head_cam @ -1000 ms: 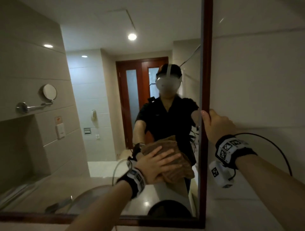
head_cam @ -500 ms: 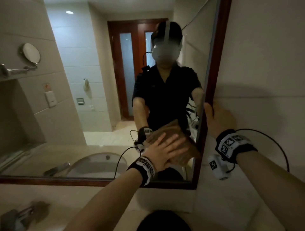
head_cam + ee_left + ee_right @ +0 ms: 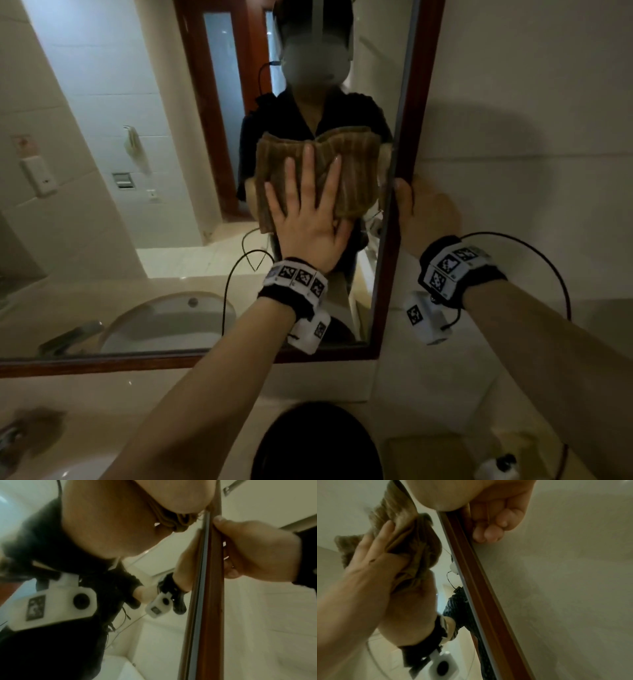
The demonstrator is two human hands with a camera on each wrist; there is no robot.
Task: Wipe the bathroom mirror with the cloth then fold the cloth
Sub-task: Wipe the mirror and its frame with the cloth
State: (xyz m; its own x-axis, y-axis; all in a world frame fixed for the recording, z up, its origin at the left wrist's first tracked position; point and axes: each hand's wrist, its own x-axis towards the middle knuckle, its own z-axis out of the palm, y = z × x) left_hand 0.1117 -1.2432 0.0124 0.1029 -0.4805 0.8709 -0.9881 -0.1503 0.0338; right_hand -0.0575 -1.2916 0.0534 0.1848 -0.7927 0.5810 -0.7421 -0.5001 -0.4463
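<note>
A wall mirror (image 3: pixel 137 102) in a dark red wooden frame (image 3: pixel 407 120) fills the head view. My left hand (image 3: pixel 308 205) lies flat with fingers spread and pointing up, pressing a brown ribbed cloth (image 3: pixel 356 171) against the glass near the right edge. My right hand (image 3: pixel 424 212) grips the frame's right side, thumb on the front and fingers curled behind it. The right wrist view shows those curled fingers (image 3: pixel 489 534) behind the frame (image 3: pixel 479 588) and the cloth (image 3: pixel 419 545) bunched under the left hand (image 3: pixel 373 561). In the left wrist view the cloth (image 3: pixel 178 519) peeks out under the palm.
A beige counter (image 3: pixel 171 387) runs under the mirror, with a blurred tap (image 3: pixel 20 435) at the lower left. A dark round object (image 3: pixel 315 442) sits at the bottom centre and a small white bottle (image 3: pixel 496 469) at the bottom right. Plain tiled wall (image 3: pixel 531 137) lies right of the frame.
My left hand has slid the cloth up the glass to about the right hand's height, fingers turning from rightward to upward. The right hand stays on the frame. The view has tilted down.
</note>
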